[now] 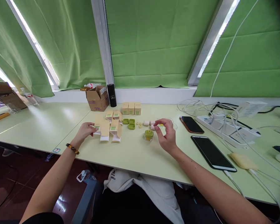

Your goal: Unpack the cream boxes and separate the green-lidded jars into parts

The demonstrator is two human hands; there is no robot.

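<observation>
My left hand (pixel 86 130) rests on the pale green table (pixel 135 155), its fingers closed on the edge of a small tan carton (pixel 100 127) with a green square on it. More open cartons (pixel 115 130) lie right beside it. My right hand (pixel 166 133) is raised above the table with thumb and fingers pinched; what they hold is too small to make out. Just left of it sit small white pieces (pixel 149 123) and a green-topped clear case (pixel 148 134). Green trays (pixel 129 123) lie between my hands.
Three closed tan boxes (pixel 131 108) stand behind, near a brown cardboard box (pixel 97 98) and a black bottle (pixel 111 95). Two phones (pixel 212 152) (pixel 191 124), a power strip (pixel 226 126) with white cables and a yellow cloth (pixel 243 161) lie to the right.
</observation>
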